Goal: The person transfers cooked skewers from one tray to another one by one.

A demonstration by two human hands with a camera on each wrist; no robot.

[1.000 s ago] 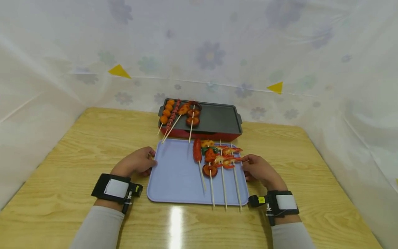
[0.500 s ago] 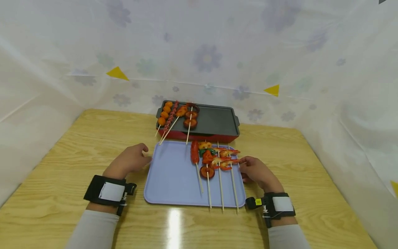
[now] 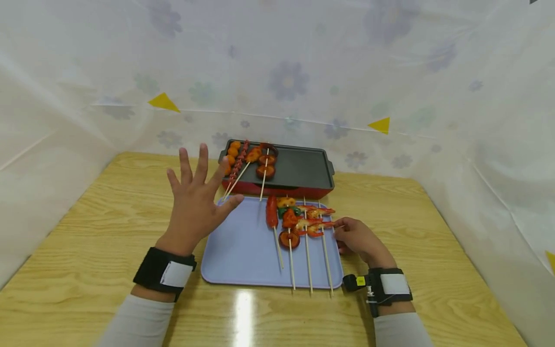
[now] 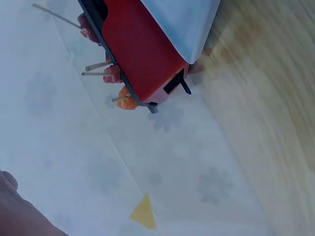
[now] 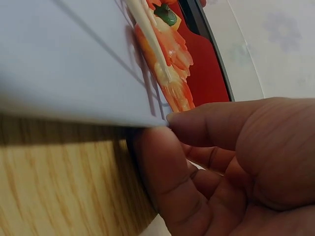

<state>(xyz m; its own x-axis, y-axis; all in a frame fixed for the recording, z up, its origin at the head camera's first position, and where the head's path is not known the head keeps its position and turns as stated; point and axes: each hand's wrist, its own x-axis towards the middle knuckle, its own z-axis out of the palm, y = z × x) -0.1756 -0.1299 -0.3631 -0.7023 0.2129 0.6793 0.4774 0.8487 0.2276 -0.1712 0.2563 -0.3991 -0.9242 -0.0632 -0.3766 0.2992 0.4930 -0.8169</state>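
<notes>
My left hand (image 3: pixel 191 207) is raised with its fingers spread wide, over the left side of the lavender tray (image 3: pixel 243 260). It holds nothing, and only a bit of it enters the left wrist view's lower corner. At the tray's right edge my right hand (image 3: pixel 357 238) pinches the rim between thumb and finger, as the right wrist view shows close up. On the tray's right half lie a sausage skewer (image 3: pixel 271 212), a mixed skewer with a mushroom (image 3: pixel 289 239) and two shrimp skewers (image 3: pixel 313 225), their sticks pointing toward me.
Behind the tray stands a red grill (image 3: pixel 303 192) with a dark plate (image 3: pixel 303 166). Skewers of orange balls (image 3: pixel 234 145), pink pieces (image 3: pixel 238 164), a browned piece (image 3: pixel 253 154) and mushrooms (image 3: pixel 265 172) lie on its left half. A flowered curtain (image 3: pixel 290 96) hangs behind the wooden table (image 3: pixel 104 212).
My left hand has let go of the tray's left edge, lifted and spread its fingers over the tray. The right hand stays on the right rim.
</notes>
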